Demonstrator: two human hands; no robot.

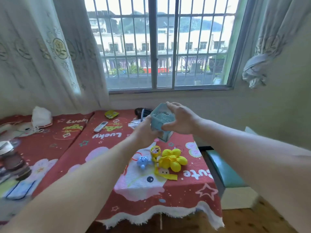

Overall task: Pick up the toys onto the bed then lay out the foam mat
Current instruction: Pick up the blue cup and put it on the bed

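Note:
Both hands hold a small teal plastic basket in the air above the bed, which has a red cartoon cover. My left hand grips its left side and bottom; my right hand clasps its right side and rim. Grey contents show inside the basket. Below it on the cover lie a yellow plush flower, a blue turtle toy, a small yellow round toy and an orange ring.
Farther back on the bed lie a white remote, a yellow packet, a white face mask and a dark object. A teal-topped bench stands right of the bed. Wooden floor lies beyond. Barred window ahead.

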